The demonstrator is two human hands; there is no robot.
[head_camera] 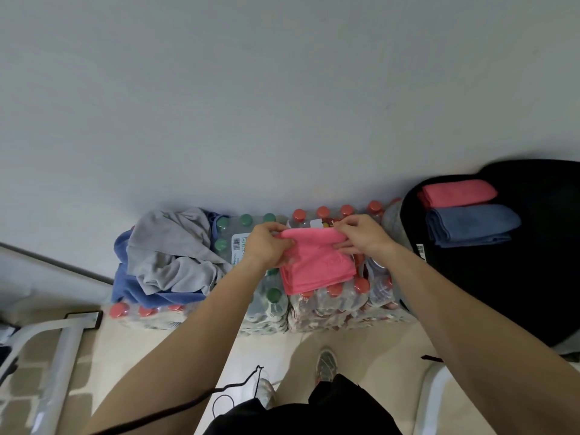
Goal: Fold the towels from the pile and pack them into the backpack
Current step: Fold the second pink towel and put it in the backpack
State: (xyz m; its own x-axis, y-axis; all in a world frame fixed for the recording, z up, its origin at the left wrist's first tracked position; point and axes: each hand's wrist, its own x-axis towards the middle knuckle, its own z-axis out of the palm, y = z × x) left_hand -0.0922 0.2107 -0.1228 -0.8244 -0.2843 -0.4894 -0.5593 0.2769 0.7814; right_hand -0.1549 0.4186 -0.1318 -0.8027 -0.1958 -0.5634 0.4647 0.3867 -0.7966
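One pink towel (317,268) lies on the shrink-wrapped bottle packs (329,306); the left hand (266,246) and right hand (364,235) each pinch one end of its lifted far edge with curled fingers and thumb. At nine o'clock sits the pile, one grey towel (169,246) over one blue towel (125,277). At two o'clock the open backpack (502,293) holds two: a folded pink towel (456,191) touching a folded blue towel (470,224). The wall bounds twelve o'clock and bare floor (361,340) lies at six.
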